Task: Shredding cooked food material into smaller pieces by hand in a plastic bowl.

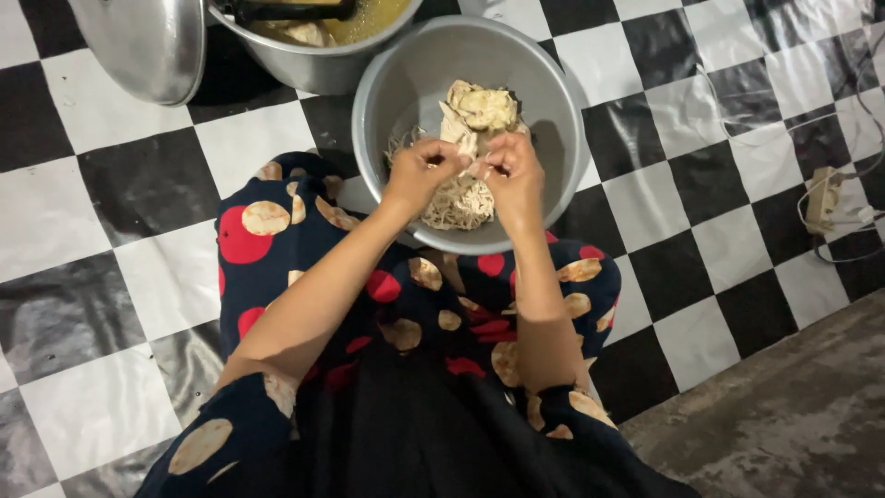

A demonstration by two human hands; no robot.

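Together, the left hand (419, 173) and right hand (513, 175) pinch, each grip closed, a piece of cooked chicken (467, 138) above the grey bowl (396, 83).

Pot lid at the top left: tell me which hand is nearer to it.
Left. The left hand is over the bowl, on the side facing the pot lid. The right hand is beside it, farther from the lid. Both pinch shredded meat.

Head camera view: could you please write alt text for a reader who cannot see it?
Seen from above, a seated person's left hand and right hand pull apart a piece of cooked chicken over a grey metal bowl of shredded meat. A pot of broth and a lid sit behind on a checkered mat.
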